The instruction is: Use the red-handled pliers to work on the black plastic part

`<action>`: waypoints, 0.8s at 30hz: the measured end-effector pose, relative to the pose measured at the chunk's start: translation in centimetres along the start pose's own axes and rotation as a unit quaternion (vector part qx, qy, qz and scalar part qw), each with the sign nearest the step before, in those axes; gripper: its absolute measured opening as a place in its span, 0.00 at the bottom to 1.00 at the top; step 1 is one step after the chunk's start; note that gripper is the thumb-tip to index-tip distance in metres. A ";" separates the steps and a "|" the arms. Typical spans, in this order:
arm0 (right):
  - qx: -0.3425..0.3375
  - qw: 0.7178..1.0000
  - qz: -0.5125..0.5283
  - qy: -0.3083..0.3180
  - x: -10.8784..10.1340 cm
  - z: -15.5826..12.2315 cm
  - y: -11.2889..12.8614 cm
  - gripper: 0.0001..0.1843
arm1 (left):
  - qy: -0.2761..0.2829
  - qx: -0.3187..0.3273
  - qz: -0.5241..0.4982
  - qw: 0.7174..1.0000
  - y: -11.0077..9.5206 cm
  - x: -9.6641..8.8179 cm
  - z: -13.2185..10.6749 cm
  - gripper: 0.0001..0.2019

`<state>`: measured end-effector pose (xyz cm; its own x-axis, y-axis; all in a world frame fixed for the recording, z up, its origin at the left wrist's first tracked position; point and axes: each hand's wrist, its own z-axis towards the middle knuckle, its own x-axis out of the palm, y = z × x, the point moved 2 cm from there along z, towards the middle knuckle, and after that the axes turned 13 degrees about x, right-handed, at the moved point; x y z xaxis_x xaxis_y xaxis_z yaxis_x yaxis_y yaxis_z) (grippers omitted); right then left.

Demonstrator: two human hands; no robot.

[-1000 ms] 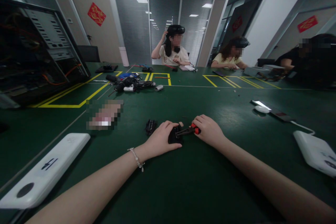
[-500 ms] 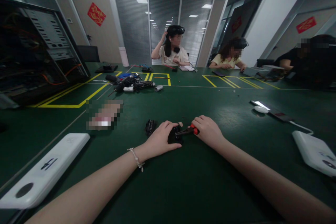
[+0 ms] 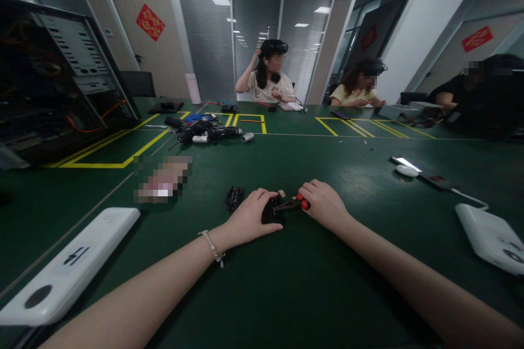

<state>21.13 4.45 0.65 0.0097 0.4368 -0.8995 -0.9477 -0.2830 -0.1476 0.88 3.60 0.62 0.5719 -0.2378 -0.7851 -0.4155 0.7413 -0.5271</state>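
My left hand (image 3: 248, 218) rests on the green table (image 3: 286, 283), its fingers wrapped round a small black part (image 3: 271, 214) that it holds down. My right hand (image 3: 324, 204) is closed on a screwdriver with a red and black handle (image 3: 293, 204). The screwdriver's tip points left into the black part. Another small black part (image 3: 234, 197) lies just left of my left hand. A bracelet sits on my left wrist.
A white device marked 14 (image 3: 67, 267) lies at the near left, another white device (image 3: 491, 237) at the right with a phone (image 3: 426, 173) beyond. An open computer case (image 3: 53, 82) stands far left. Tools (image 3: 204, 131) lie mid-table. Three other people sit at the far side.
My hands have hardly moved; the right hand and screwdriver have shifted very slightly left. The person in yellow at the far side has lowered their head a little.
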 end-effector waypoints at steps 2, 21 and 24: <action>0.000 1.000 -0.004 -0.001 0.0 0.0 0.1 0.05 | -0.002 0.001 0.001 1.000 0.0 0.0 0.0 0.29; -0.010 1.000 -0.005 -0.006 0.0 0.1 0.0 0.05 | 0.002 -0.003 -0.006 1.000 -0.2 0.0 0.0 0.29; -0.008 1.000 -0.004 -0.003 -0.1 0.1 -0.1 0.05 | 0.001 -0.003 -0.006 1.000 -0.3 0.0 0.1 0.29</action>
<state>21.17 4.49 0.78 0.0156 0.4437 -0.8960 -0.9423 -0.2932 -0.1616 1.01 3.45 0.82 0.5751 -0.2476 -0.7797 -0.4131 0.7348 -0.5380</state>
